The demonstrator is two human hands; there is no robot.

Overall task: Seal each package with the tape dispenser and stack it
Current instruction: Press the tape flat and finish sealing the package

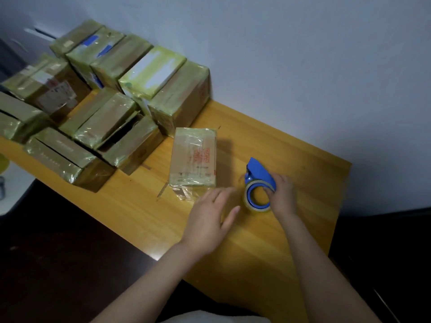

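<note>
Tape dispenser (259,171), blue, sat on the wooden table (291,155), the right hand (282,194) curled around it. Just left lay a taped package (193,157), the left hand (210,220) near it, fingers straight, empty. More packages (112,94) crowded beyond.

The fingertips of the left hand (207,222) are blurred, so it cannot be told whether they touch the package (193,157) or the crumpled clear tape at its near end. The red print on this package is too small to read. The right hand (283,194) covers the right side of the tape dispenser (257,173). At the far left, a box (16,113) is cut by the picture's edge, and so is a white object (11,194). Inside the open box (133,145) only darkness shows. Both forearms are cut by the near edge.
</note>
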